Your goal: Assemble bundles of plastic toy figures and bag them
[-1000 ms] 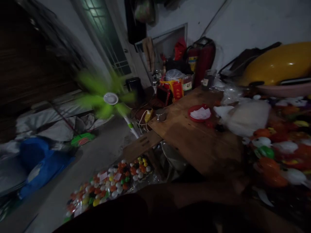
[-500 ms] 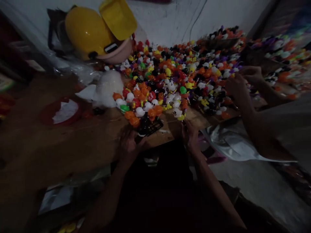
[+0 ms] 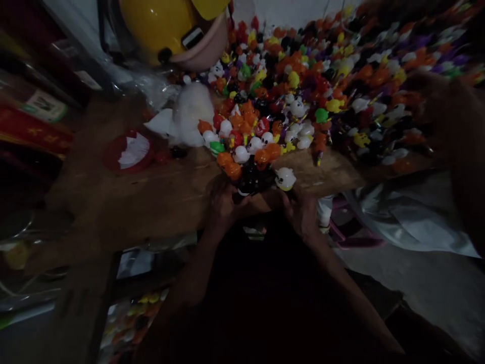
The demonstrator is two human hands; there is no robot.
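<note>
A black grid tray [image 3: 261, 183] lies at the front edge of the wooden table, with orange, white and black toy heads set on it. My left hand [image 3: 223, 205] grips its near left corner, the thumb along the front edge. My right hand [image 3: 302, 210] is closed on a small white toy figure [image 3: 285, 178] with a dark face mark and a yellow lower part, held at the tray's right end. Dim light hides the fingertips of both hands. Behind the tray spreads a big pile of similar toy figures [image 3: 297, 106] in orange, white, red, yellow and black.
A red dish [image 3: 109, 154] with white paper and a clear plastic bag [image 3: 193, 114] stand on the table [image 3: 166, 187] to the left. A yellow helmet [image 3: 155, 30] rests in a pink basin at the back. Another person's arm [image 3: 460, 116] reaches in from the right.
My right hand has brought the white toy from the pile's front edge to the right end of the tray. My left hand stays at the tray. The whole view has shifted.
</note>
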